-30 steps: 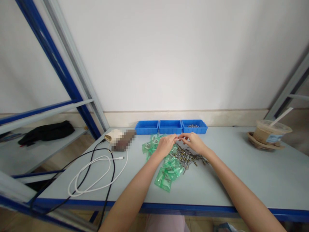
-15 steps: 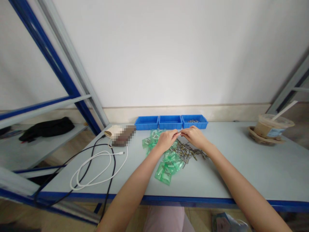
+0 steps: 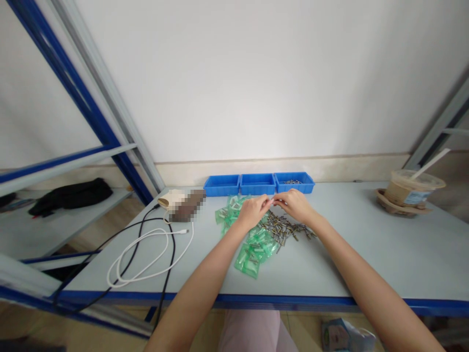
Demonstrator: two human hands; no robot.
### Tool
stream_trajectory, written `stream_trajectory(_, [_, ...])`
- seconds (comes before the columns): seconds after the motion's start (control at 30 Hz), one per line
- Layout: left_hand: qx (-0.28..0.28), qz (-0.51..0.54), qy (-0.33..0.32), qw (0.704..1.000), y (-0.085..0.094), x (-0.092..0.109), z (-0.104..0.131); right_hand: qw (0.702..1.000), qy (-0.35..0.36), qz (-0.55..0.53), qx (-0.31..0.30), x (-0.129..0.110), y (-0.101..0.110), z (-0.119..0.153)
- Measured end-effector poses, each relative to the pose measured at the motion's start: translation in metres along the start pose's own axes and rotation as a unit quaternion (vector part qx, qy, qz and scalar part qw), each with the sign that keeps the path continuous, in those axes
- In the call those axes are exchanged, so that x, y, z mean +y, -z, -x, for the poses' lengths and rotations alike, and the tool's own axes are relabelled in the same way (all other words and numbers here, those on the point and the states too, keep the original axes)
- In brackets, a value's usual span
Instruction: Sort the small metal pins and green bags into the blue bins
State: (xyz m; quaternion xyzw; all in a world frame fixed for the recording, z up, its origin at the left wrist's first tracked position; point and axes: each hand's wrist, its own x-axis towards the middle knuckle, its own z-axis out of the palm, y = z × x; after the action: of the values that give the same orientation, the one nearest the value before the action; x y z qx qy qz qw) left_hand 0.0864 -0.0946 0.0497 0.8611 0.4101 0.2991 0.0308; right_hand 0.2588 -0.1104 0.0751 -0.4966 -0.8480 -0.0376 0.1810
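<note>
My left hand (image 3: 254, 211) and my right hand (image 3: 295, 204) meet fingertip to fingertip above the pile. Both are closed in a pinch on something small and pale, too tiny to make out. Below them lies a heap of thin metal pins (image 3: 284, 229), silver with brass-coloured parts. Green plastic bags (image 3: 249, 261) with white labels and metal pieces inside spread to the left of the heap, partly under my left hand and wrist. Behind my hands stand three blue bins: the left one (image 3: 222, 191) and middle one (image 3: 257, 190) look bare inside, and the right one (image 3: 304, 188) holds several metal pins.
White cable (image 3: 142, 279) and black cable (image 3: 169, 264) loop over the table's left side, near a brown blurred object (image 3: 188, 208). A plastic cup (image 3: 403, 190) with a straw sits in a cardboard holder (image 3: 388, 205) at the right. A wall rises behind the bins.
Both hands remain pinched together in nearly the same place, with only slight finger movement. The view has shifted a little; the bins, bags and pins lie as before.
</note>
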Motion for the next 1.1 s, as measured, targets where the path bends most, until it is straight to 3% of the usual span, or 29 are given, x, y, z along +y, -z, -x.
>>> stream_trajectory(0.17, [-0.01, -0.003, -0.01, 1.0, 0.0011, 0.0014, 0.0002, 0.999, 0.026, 0.017, -0.015, 0.0013, -0.0027, 0.0])
stream_trajectory(0.33, [-0.014, -0.003, 0.021, 1.0, 0.0023, 0.0018, -0.0013, 0.999, 0.032, -0.008, 0.017, -0.0008, -0.0019, 0.0006])
stream_trajectory(0.5, [-0.041, 0.038, 0.002, 0.998, 0.0027, 0.0009, -0.002, 0.999, 0.025, -0.029, 0.032, -0.0016, 0.0014, 0.0019])
stream_trajectory(0.73, [-0.002, 0.008, 0.022, 1.0, 0.0001, -0.0012, -0.0015, 0.996, 0.039, -0.065, 0.048, -0.0011, 0.0009, 0.0018])
stream_trajectory(0.93, [-0.008, -0.022, -0.001, 1.0, -0.0012, -0.0017, -0.0011, 0.995, 0.051, -0.056, 0.062, 0.0017, -0.0045, 0.0006])
stream_trajectory(1.1, [0.01, 0.007, 0.034, 0.999, 0.0021, -0.0027, -0.0019, 0.997, 0.028, -0.032, 0.067, 0.0076, -0.0063, 0.0003])
